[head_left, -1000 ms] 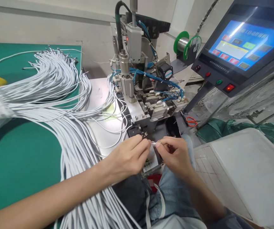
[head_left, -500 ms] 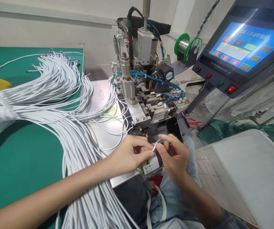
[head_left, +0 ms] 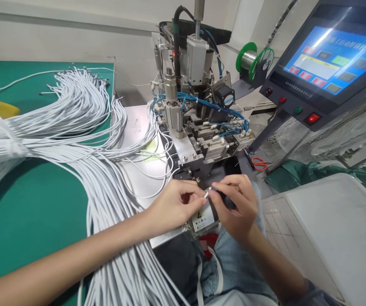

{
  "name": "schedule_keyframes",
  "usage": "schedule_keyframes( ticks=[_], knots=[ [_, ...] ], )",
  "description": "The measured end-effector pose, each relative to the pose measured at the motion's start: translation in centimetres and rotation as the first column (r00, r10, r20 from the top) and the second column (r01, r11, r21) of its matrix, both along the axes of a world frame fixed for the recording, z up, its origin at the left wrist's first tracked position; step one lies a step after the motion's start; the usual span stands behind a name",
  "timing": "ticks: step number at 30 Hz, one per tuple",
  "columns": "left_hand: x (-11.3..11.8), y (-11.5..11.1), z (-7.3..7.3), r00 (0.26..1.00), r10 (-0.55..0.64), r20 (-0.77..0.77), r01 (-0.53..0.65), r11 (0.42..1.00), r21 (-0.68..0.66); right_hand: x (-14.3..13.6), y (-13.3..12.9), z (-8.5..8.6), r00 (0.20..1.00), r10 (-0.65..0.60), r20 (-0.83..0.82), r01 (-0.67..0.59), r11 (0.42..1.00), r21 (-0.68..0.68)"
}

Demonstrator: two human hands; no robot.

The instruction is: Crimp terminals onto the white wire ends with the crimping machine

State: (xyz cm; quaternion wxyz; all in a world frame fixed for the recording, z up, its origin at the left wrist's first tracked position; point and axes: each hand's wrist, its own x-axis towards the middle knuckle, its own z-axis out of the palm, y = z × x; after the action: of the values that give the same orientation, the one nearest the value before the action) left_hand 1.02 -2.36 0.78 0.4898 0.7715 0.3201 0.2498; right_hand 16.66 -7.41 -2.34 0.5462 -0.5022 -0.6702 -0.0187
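The person's left hand [head_left: 173, 208] is grasping a white cable end [head_left: 206, 194] between thumb and forefinger, and the tip is pointing up toward the right hand [head_left: 238, 208]. The right thumb and forefinger are closing around the tip from the other side (whether they are really pinching it, one cannot tell). The cable end is sitting between the two hands, above a labelled unit [head_left: 203, 219] and just in front of the bench machine [head_left: 185, 148].

To the left, a big bundle of white cables [head_left: 106, 191] is passing beneath the left forearm, while a white tie [head_left: 15, 146] is gathering cables over the green mat [head_left: 36, 221]. Red-handled scissors [head_left: 259, 164] are lying to the right of the machine, a green-flanged spool [head_left: 249, 59] is standing behind them, and a tilted control panel [head_left: 332, 63] is showing a lit blue screen.
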Motion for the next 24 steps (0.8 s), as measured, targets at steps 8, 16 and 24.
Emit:
schedule_keyframes(
  ticks=[8,16,24],
  knots=[
    [0.0,-0.1,0.1,0.999,0.033,0.018,-0.033,0.999,-0.004,-0.2,0.3,0.2,0.931,0.115,-0.347,-0.179,0.971,-0.158],
    [-0.1,-0.2,0.0,0.997,0.061,0.044,-0.063,0.997,0.054,-1.0,-0.1,-0.1,0.838,0.05,-0.544,-0.211,0.948,-0.238],
    [-0.2,-0.2,0.0,0.998,-0.017,0.053,0.008,0.988,0.157,-0.1,0.5,1.4,0.774,0.159,-0.613,-0.417,0.857,-0.304]
  ],
)
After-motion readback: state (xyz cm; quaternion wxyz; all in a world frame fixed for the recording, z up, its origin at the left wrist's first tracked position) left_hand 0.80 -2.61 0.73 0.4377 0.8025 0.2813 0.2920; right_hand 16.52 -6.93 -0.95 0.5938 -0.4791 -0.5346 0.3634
